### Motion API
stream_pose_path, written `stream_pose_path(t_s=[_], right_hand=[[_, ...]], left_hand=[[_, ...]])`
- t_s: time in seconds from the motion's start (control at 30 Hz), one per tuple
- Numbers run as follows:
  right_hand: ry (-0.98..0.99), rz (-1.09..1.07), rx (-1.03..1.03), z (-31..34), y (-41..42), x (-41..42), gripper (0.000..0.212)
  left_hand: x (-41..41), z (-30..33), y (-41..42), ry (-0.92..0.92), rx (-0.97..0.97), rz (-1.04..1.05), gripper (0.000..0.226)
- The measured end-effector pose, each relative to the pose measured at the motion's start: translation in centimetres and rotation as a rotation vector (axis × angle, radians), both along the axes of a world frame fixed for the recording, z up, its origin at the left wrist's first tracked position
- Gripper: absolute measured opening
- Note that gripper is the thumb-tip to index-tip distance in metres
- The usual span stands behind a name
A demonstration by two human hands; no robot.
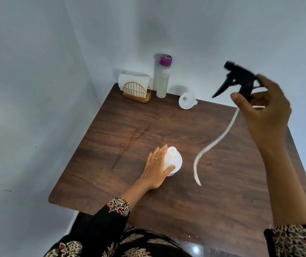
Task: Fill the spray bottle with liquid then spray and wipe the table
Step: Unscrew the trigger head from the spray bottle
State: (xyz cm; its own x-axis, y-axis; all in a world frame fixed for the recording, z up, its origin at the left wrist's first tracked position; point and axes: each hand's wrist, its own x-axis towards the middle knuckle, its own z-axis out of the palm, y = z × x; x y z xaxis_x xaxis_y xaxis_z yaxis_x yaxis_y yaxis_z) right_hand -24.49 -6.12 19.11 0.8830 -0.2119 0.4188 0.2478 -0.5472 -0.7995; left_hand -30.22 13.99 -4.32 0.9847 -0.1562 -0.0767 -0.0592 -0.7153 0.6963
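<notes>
A white spray bottle body [174,159] stands upright near the middle of the dark wooden table [111,138], its neck uncapped. My left hand [157,167] grips its side. My right hand [263,106] holds the black trigger sprayer head [237,78] raised above the table's right side. The sprayer's long white dip tube [213,145] hangs down in a curve, clear of the bottle. A tall clear bottle with a purple cap [164,76], holding pale liquid, stands at the table's back edge. A white funnel [187,100] lies just right of it.
A gold wire holder with white paper napkins [136,86] sits at the back left corner of the table. Pale walls close in behind and to the left. A faint streak marks the tabletop left of centre.
</notes>
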Motion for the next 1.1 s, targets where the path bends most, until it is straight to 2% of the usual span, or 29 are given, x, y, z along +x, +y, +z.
stream_pose_path(t_s=[0.2, 0.33, 0.4, 0.57, 0.83, 1.0, 1.1], right_hand=[[0.449, 0.06, -0.172, -8.1, -3.7, 2.4, 0.047], [0.778, 0.114, -0.213, -13.9, -3.8, 2.9, 0.044], [0.879, 0.122, -0.196, -16.0, -3.1, 2.7, 0.046], [0.905, 0.058, -0.135, -20.1, -1.5, 2.5, 0.058], [0.883, 0.03, -0.177, -21.5, 0.2, 2.0, 0.063], [0.877, 0.024, -0.444, -21.3, 0.2, 1.3, 0.064], [0.852, 0.025, -0.518, -21.1, 0.3, 1.0, 0.066]], left_hand=[[0.1, -0.1, -0.3, -0.006, -0.003, 0.009, 0.071], [0.1, -0.2, -0.3, -0.007, 0.004, 0.012, 0.071], [0.0, -0.2, -0.3, -0.006, 0.005, 0.011, 0.071], [0.1, -0.5, -0.3, 0.016, -0.017, -0.001, 0.073], [0.1, -0.6, -0.3, 0.013, -0.026, -0.007, 0.073], [-0.1, -0.6, -0.4, 0.009, -0.017, -0.003, 0.073], [-0.1, -0.6, -0.3, 0.019, -0.015, 0.0, 0.074]])
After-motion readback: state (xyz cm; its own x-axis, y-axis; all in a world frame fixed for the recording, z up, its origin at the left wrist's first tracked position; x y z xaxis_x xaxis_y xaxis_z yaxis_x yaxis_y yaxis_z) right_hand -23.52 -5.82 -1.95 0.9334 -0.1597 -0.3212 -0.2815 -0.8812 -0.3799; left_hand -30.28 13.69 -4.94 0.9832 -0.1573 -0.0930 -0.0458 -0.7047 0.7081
